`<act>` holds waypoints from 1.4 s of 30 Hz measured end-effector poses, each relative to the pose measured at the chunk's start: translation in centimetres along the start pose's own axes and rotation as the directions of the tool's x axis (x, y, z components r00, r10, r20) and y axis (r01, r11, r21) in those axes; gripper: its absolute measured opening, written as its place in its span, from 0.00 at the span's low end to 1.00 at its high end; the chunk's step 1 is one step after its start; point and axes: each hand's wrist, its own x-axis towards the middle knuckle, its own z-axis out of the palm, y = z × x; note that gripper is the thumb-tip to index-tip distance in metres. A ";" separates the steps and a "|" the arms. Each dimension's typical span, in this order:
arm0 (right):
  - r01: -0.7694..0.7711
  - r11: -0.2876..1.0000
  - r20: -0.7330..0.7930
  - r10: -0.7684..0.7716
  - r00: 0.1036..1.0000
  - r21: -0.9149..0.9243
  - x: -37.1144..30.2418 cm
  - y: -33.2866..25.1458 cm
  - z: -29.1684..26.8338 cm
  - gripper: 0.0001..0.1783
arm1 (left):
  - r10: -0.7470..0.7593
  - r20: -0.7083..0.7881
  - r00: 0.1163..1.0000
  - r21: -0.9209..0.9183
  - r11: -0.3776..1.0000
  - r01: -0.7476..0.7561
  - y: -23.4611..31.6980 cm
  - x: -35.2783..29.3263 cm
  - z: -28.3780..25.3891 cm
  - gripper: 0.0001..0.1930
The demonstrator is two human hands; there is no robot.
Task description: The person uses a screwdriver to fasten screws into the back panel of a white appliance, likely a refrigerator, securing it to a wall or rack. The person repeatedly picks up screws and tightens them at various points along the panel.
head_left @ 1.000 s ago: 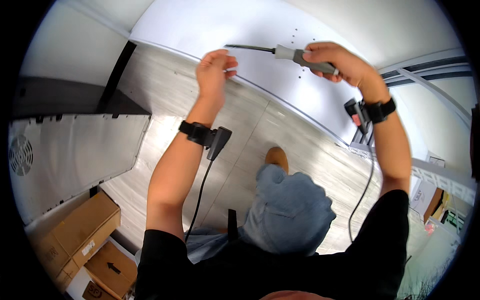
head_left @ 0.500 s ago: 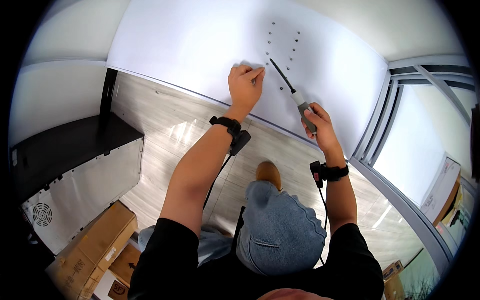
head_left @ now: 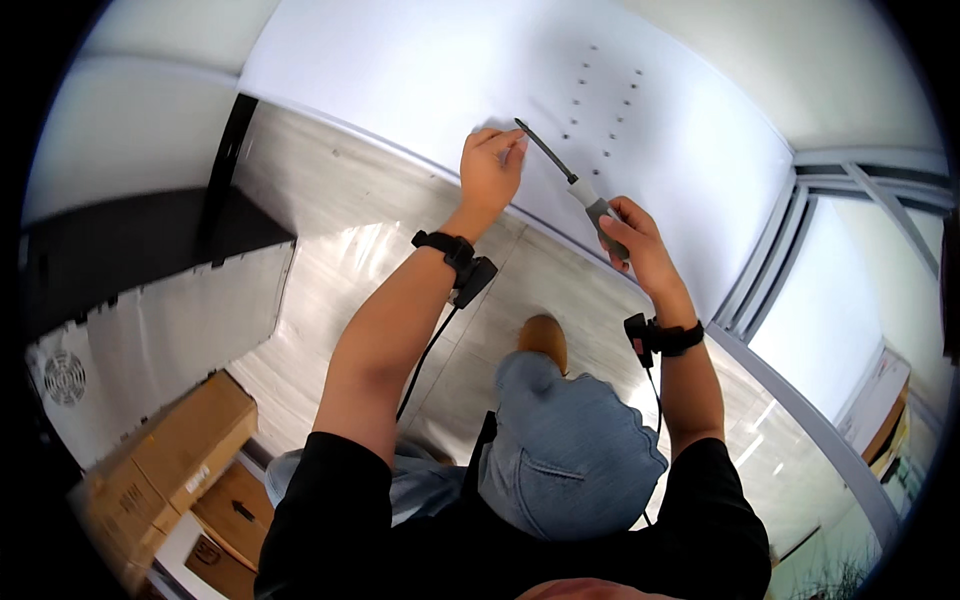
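Note:
My right hand (head_left: 637, 240) grips the grey handle of a screwdriver (head_left: 553, 156), whose dark shaft points to the upper left. My left hand (head_left: 490, 170) is closed in a pinch over the white tabletop, its fingertips close below the screwdriver's tip. Whatever is between those fingers is too small to make out. Right of the tip, two rows of small dark screw-like pieces (head_left: 621, 120) run across the white tabletop (head_left: 400, 70); the left row has a gap near its lower end.
A black-topped metal cabinet (head_left: 180, 320) with a round vent stands at left, above cardboard boxes (head_left: 190, 435). A grey metal frame (head_left: 800, 420) runs along the right. My knee and shoe (head_left: 543, 342) are below the table edge. Cables hang from both wrist devices.
The view has shifted, so the rows now appear farther right. The screwdriver's tip has moved left to my left fingertips. My left hand has come away from the left row, which now shows a gap.

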 end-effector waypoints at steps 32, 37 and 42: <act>-0.006 0.540 0.384 0.605 0.697 -0.841 -2.4 13.9 59.3 0.23 | -0.950 0.146 0.277 -0.914 -0.022 0.406 -24.7 -35.8 -48.5 0.14; -0.247 0.696 0.376 0.611 0.697 -0.674 -3.8 21.0 59.0 0.21 | -0.942 0.174 0.286 -0.809 0.029 0.587 -27.4 -36.5 -48.7 0.14; -0.398 0.790 0.407 0.591 0.697 -0.466 -4.1 24.3 59.9 0.20 | -0.933 0.131 0.334 -0.664 0.167 0.728 -28.8 -35.4 -49.7 0.13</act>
